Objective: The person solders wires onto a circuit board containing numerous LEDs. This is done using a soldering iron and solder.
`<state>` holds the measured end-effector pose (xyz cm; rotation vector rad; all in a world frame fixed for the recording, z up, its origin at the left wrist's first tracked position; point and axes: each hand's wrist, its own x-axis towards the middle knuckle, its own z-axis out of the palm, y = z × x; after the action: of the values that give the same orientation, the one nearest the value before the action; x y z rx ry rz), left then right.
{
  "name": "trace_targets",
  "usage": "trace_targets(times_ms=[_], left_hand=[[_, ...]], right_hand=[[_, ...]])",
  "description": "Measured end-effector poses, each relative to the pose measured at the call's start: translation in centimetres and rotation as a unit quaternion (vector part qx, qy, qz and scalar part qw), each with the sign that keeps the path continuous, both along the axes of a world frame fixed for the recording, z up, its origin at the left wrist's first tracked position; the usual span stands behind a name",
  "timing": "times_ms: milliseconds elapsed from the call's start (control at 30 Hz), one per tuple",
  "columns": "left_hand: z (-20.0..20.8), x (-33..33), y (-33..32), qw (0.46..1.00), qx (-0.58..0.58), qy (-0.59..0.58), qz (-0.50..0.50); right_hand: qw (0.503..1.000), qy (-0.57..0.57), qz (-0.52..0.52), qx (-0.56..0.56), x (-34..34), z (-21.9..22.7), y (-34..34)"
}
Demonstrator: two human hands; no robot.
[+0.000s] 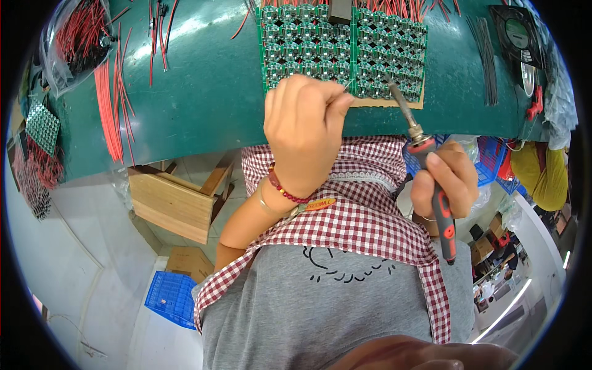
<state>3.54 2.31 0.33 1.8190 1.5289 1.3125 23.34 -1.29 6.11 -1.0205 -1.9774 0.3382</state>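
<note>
My right hand [449, 179] is closed round the handle of a red and black soldering iron [430, 163]. The iron's metal tip points up and left, over the lower edge of the right-hand panel of green circuit boards [390, 55]. Thumb and forefinger of my left hand [305, 117] pinch a short length of thin, silvery solder wire [349, 85]. That hand lies over the lower edge of the left-hand panel of circuit boards [302, 46]. Whether the iron's tip touches a board, I cannot tell.
A green work table [203, 92] carries both panels, with a dark block [340, 11] on top of them. Bundled red wires [108, 114] and a bag of wires [80, 37] lie left. Dark wires [484, 61] and a black fan-like device [518, 36] are right.
</note>
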Motion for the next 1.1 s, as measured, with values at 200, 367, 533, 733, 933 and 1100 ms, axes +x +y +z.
trace_targets(times_ms=[200, 367, 533, 733, 933, 1100], left_hand=[[1.1, -0.4, -1.9, 0.984, -0.058, -0.154, -0.062], [1.3, -0.5, -2.1, 0.971, -0.121, -0.199, -0.057], [-0.3, -0.9, -1.2, 0.994, -0.048, -0.093, -0.017], [-1.3, -0.3, -0.6, 0.998, 0.022, -0.042, -0.027], [-0.6, 0.5, 0.3, 1.0, 0.017, 0.023, -0.002], [-0.7, 0.5, 0.2, 0.999, -0.004, 0.031, 0.0]], right_hand=[[0.995, 0.089, -0.042, -0.03, 0.2, -0.7, -0.2], [0.997, 0.048, 0.01, -0.066, -0.9, 0.1, 0.8], [0.998, -0.014, -0.043, -0.047, -1.0, -1.2, 0.1], [0.998, -0.025, -0.038, -0.04, -1.6, -1.3, 0.4], [0.998, -0.05, -0.039, -0.028, -2.0, -1.4, 0.6], [0.996, -0.059, -0.037, -0.058, -2.5, -0.8, 0.6]])
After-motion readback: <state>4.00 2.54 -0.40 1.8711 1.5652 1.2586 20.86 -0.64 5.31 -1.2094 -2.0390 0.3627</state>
